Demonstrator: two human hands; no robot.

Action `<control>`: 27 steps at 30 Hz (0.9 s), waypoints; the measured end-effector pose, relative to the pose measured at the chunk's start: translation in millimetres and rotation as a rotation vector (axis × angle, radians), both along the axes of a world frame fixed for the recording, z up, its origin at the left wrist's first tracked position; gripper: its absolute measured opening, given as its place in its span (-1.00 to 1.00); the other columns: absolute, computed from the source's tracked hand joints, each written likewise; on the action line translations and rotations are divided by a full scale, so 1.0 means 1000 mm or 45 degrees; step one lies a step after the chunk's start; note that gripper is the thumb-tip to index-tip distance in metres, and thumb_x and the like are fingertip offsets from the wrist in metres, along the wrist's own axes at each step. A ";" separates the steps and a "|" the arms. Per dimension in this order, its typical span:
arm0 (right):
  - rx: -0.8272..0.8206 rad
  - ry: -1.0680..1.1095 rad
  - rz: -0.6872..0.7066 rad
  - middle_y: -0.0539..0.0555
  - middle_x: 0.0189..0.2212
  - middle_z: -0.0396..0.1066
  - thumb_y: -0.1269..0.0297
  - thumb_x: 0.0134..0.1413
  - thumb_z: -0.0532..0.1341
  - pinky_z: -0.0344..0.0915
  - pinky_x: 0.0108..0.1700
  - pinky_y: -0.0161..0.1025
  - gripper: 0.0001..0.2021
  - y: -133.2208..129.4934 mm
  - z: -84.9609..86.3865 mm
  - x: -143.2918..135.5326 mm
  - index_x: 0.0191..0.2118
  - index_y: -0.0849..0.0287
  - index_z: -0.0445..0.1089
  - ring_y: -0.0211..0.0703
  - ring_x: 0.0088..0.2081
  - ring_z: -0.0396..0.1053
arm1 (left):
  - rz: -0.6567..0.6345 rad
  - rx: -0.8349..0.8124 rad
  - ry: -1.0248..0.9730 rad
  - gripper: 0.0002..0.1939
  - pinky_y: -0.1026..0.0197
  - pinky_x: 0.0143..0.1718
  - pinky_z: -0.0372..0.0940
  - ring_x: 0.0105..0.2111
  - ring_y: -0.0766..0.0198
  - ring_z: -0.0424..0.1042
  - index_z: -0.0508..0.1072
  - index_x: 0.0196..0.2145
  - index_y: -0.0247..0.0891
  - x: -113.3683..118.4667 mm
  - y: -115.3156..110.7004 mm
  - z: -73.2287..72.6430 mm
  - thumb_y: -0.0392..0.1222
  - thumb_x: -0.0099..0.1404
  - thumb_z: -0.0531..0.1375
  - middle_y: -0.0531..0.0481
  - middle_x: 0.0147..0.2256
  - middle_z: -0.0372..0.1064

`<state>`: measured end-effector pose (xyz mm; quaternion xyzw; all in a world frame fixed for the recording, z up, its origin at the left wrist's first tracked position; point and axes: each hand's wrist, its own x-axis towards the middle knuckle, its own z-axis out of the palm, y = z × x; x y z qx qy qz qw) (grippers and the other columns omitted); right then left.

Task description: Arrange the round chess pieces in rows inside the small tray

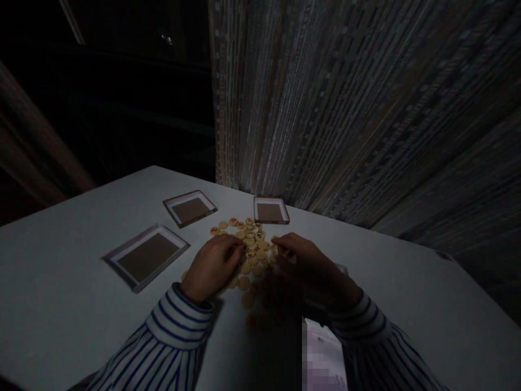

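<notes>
A loose heap of round, cream-coloured Chinese chess pieces (250,244) with red or black characters lies on the white table (81,233). Some are face down. My left hand (214,265) is at the heap's left side, thumb and fingers pinched at a piece mostly hidden by the fingertips. At the right side, my right hand (307,263) is closed, with a pale piece (274,240) at its fingertips. Shadow darkens the pieces nearest me, and their characters are hard to read.
Three shallow rectangular box parts with brown bottoms surround the heap: a large one (146,256) at left, another (190,209) behind it, and a third (271,210) at the back. A string curtain (277,108) hangs along the far edge. A blurred, pixelated patch (323,358) shows below.
</notes>
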<state>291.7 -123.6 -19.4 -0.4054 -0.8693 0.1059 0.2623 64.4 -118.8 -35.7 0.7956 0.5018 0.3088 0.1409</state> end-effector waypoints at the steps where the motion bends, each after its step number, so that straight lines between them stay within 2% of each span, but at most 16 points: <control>1: -0.013 0.033 0.007 0.18 -0.26 0.41 0.45 -0.01 0.13 0.34 -0.22 -0.22 -0.70 0.000 0.002 0.001 -0.10 0.28 0.36 -0.19 -0.27 0.38 | -0.001 0.003 0.000 -0.75 0.09 -0.13 0.29 -0.22 0.16 0.42 0.45 -0.29 -0.27 0.000 0.000 0.000 -0.16 0.29 0.00 -0.09 -0.27 0.46; 10: -0.309 0.250 -0.086 0.05 -0.37 0.44 0.35 -0.04 0.17 0.31 -0.36 -0.33 -0.74 -0.006 0.016 0.002 -0.16 0.21 0.39 -0.28 -0.39 0.37 | 0.009 0.010 0.000 -0.74 0.08 -0.15 0.30 -0.24 0.15 0.41 0.45 -0.28 -0.28 0.000 -0.001 0.000 -0.16 0.29 0.00 -0.10 -0.28 0.46; 17: -0.527 0.390 -0.056 -0.01 -0.43 0.42 0.32 -0.06 0.18 0.28 -0.43 -0.37 -0.76 -0.011 0.023 0.000 -0.19 0.19 0.33 -0.32 -0.45 0.34 | 0.015 0.006 0.006 -0.72 0.08 -0.14 0.29 -0.24 0.14 0.42 0.46 -0.29 -0.27 0.000 -0.001 -0.001 -0.12 0.28 -0.01 -0.10 -0.28 0.47; 27: -0.468 0.397 -0.027 0.05 -0.32 0.43 0.36 -0.07 0.18 0.32 -0.38 -0.34 -0.76 -0.010 0.017 0.003 -0.19 0.19 0.30 -0.30 -0.40 0.37 | 0.001 0.007 -0.014 -0.73 0.08 -0.15 0.29 -0.25 0.15 0.41 0.46 -0.29 -0.26 0.000 -0.001 0.000 -0.14 0.28 0.00 -0.09 -0.29 0.47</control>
